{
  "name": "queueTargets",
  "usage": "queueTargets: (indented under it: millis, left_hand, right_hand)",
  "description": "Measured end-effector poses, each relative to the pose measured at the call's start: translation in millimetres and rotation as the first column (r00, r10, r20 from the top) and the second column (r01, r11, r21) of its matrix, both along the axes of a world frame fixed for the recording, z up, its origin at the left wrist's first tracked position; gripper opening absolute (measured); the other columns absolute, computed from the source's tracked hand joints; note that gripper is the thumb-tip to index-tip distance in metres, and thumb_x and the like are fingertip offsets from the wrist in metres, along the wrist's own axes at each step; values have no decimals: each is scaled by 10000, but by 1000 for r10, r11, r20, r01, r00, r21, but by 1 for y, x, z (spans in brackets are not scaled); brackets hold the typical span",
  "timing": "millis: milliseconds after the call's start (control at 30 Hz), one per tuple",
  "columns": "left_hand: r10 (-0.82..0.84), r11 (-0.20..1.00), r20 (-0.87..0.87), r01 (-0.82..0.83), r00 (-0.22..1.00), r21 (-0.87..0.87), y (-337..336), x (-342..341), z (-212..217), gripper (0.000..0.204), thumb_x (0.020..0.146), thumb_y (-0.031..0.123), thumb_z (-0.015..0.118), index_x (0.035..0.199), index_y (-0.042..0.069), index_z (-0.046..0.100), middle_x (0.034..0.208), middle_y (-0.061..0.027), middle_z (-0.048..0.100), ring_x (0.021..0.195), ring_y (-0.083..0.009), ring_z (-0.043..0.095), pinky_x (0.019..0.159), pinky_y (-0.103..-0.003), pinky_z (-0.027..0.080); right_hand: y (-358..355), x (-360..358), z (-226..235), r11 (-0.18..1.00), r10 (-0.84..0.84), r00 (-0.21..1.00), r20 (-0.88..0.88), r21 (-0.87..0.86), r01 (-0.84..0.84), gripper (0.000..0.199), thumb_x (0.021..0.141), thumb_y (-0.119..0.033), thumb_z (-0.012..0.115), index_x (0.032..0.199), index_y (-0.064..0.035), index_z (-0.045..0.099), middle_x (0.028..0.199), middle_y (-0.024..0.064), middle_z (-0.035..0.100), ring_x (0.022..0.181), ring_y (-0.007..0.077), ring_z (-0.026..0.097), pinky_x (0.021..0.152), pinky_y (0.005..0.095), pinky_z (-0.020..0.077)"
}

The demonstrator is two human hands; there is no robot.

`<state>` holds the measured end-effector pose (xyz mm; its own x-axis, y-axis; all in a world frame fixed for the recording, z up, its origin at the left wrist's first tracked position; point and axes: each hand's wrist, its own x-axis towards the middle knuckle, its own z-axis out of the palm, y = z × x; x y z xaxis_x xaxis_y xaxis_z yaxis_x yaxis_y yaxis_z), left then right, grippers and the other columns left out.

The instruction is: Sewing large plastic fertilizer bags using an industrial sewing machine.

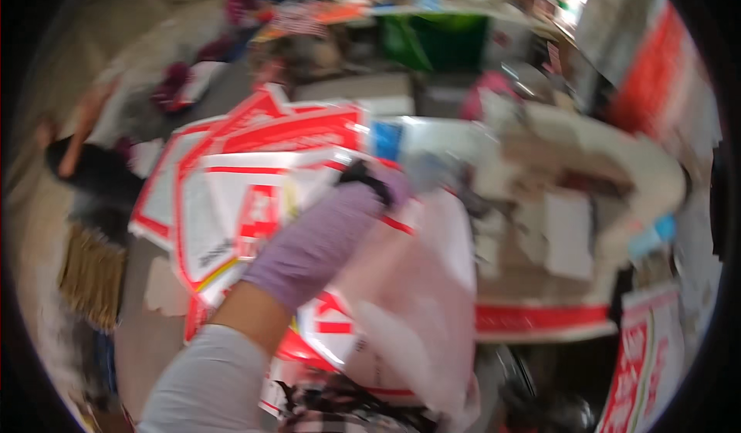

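My left arm, in a grey sleeve and a purple glove, reaches in from the lower left across a spread of bags. My left hand point(392, 187) is at the upper edge of a pale, partly see-through plastic bag point(417, 294) with red bands, which reaches down in front of me. Motion blur smears its fingers, so their grip does not show. Something black point(361, 180) is at the glove's wrist. Under and beyond the forearm lies a fanned, overlapping pile of white-and-red printed bags point(239, 178). My right hand does not show.
A red-edged work surface point(540, 319) at the right holds a white card-like piece point(570, 236) and blurred brown items. A green box point(436, 39) stands at the back. Another person's arm point(77, 136) is at the far left, above a brown stack point(91, 279).
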<state>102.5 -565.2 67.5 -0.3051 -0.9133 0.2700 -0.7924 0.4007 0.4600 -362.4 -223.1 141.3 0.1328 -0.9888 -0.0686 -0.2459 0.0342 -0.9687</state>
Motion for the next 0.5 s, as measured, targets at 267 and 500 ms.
queueTargets:
  millis: [267,500]
  left_hand:
    - [-183,979,564,203,805,27,29,-182,70,251,809,139,579,1035,167,685,1204,-30,624,1031,-242,612,825,-374,514]
    - [-110,856,263,-43,959,515,29,-185,85,309,868,226,520,1094,46,631,1178,-160,586,1115,-318,537,890,-425,470]
  right_hand:
    - [-4,-81,-129,924,17,894,-448,-335,-185,389,706,-53,678,1072,-177,724,599,118,544,511,281,551,498,401,419]
    - [33,-89,-108,969,18,912,-409,-216,-116,293,728,-29,678,961,-192,749,555,135,520,475,282,522,476,378,413]
